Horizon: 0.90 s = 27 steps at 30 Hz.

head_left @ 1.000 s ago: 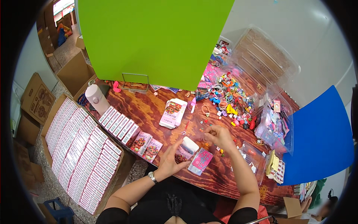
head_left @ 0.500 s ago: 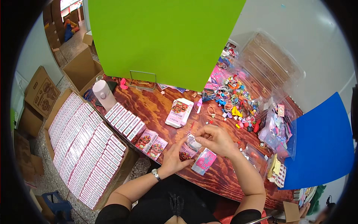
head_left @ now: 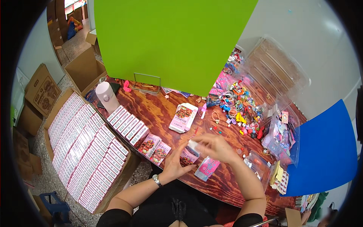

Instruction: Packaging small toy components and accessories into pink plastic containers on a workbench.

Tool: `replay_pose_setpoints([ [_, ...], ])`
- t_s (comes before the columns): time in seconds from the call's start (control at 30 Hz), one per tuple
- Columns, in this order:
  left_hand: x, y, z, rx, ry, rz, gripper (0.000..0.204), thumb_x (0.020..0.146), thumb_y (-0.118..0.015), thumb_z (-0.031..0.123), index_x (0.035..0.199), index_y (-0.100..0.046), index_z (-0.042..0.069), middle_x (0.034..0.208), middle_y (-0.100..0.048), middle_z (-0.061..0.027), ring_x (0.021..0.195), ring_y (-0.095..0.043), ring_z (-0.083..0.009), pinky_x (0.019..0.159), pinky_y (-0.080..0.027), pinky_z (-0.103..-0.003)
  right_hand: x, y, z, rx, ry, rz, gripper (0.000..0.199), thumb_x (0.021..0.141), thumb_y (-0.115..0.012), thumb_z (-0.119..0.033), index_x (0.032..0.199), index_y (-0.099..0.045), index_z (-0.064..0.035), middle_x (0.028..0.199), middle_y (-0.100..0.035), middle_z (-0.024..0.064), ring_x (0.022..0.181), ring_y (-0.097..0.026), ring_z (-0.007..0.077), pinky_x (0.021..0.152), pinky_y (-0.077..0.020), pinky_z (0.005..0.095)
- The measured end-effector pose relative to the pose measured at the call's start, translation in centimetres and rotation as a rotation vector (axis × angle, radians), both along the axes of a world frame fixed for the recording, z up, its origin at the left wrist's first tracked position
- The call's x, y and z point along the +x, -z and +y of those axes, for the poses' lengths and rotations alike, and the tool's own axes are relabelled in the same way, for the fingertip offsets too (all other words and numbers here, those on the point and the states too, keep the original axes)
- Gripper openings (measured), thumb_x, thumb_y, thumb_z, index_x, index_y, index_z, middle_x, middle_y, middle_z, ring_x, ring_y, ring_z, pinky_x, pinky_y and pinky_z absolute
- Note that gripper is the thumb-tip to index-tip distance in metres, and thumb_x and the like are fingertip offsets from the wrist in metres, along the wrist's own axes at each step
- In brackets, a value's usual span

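Observation:
A small pink cardboard box (head_left: 186,160) with a cartoon picture stands near the table's front edge, its top end open. My left hand (head_left: 174,165) is closed round it, thumb in front and fingers along the far left side. Over the open end hovers my right hand (head_left: 218,146), its fingers bent and smeared by motion. A white flap or piece shows by those fingertips; whether they grip it I cannot make out. Just right of the box lies a pink and light-blue packet (head_left: 207,168). Flat pink boxes (head_left: 183,118) lie stacked beyond both hands.
Finished-looking pink boxes (head_left: 127,125) stand in a row at the left, beside a large carton (head_left: 130,166) packed with more. A pale bottle (head_left: 106,96) stands behind them. Small colourful trinkets (head_left: 238,104) heap at the right, near a clear plastic bin (head_left: 293,145). A green board (head_left: 166,41) rises behind.
My right hand has shifted slightly left and its fingers have blurred over the box's open end. The left hand keeps its hold on the box. The whole view has moved a little.

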State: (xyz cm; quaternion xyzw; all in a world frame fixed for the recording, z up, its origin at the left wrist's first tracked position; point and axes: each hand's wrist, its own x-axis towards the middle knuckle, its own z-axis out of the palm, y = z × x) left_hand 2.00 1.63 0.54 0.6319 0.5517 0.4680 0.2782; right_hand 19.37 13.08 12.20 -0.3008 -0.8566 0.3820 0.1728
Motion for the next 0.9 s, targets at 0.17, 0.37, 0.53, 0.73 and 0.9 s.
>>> replay_pose_setpoints([
  [0.17, 0.0, -0.1, -0.3, 0.037, 0.016, 0.004, 0.097, 0.072, -0.090, 0.026, 0.149, -0.036, 0.005, 0.143, -0.052, -0.0207, 0.130, -0.055, -0.0349, 0.106, -0.047, -0.041, 0.9, 7.4, 6.0, 0.663, 0.094, -0.340, 0.032, 0.081, -0.067, -0.008, 0.113, -0.068, -0.0052, 0.108, -0.071, 0.0092, 0.090, -0.071, 0.0272, 0.072, -0.0586, 0.0388],
  [0.37, -0.1, 0.4, -1.1, 0.071, 0.057, 0.046, 0.092, 0.073, -0.090, 0.031, 0.146, -0.042, 0.004, 0.139, -0.055, -0.0208, 0.125, -0.059, -0.0335, 0.104, -0.049, -0.040, 0.2, 13.1, 7.3, 1.117, -0.400, -0.522, 0.041, 0.085, -0.058, -0.015, 0.124, -0.059, -0.0012, 0.121, -0.064, 0.0107, 0.104, -0.064, 0.0248, 0.082, -0.0580, 0.0359],
  [0.53, -0.3, 0.4, -1.5, -0.008, 0.098, -0.019, 0.091, 0.074, -0.090, 0.031, 0.147, -0.042, 0.005, 0.140, -0.054, -0.0208, 0.128, -0.058, -0.0341, 0.105, -0.049, -0.041, 0.3, 12.5, 9.2, 0.995, -0.272, -0.375, 0.029, 0.086, -0.058, -0.015, 0.113, -0.064, -0.0062, 0.111, -0.065, 0.0095, 0.105, -0.064, 0.0275, 0.083, -0.0574, 0.0375],
  [0.73, -0.3, 0.0, -1.3, 0.008, 0.135, -0.035, 0.091, 0.075, -0.089, 0.031, 0.147, -0.040, 0.005, 0.142, -0.053, -0.0207, 0.129, -0.056, -0.0343, 0.106, -0.048, -0.041, 1.1, 11.6, 15.3, 1.059, 0.008, -0.442, 0.017, 0.085, -0.059, -0.016, 0.099, -0.066, -0.0100, 0.095, -0.062, 0.0056, 0.096, -0.061, 0.0244, 0.072, -0.0555, 0.0380],
  [0.9, -0.4, -0.2, -1.4, 0.010, 0.128, -0.043, 0.091, 0.076, -0.087, 0.028, 0.150, -0.040, 0.008, 0.139, -0.055, -0.0214, 0.125, -0.058, -0.0345, 0.104, -0.050, -0.040, 0.2, 13.1, 17.9, 1.171, -0.202, -0.541, 0.016, 0.085, -0.058, -0.016, 0.096, -0.064, -0.0073, 0.095, -0.062, 0.0048, 0.093, -0.063, 0.0208, 0.068, -0.0544, 0.0355],
])
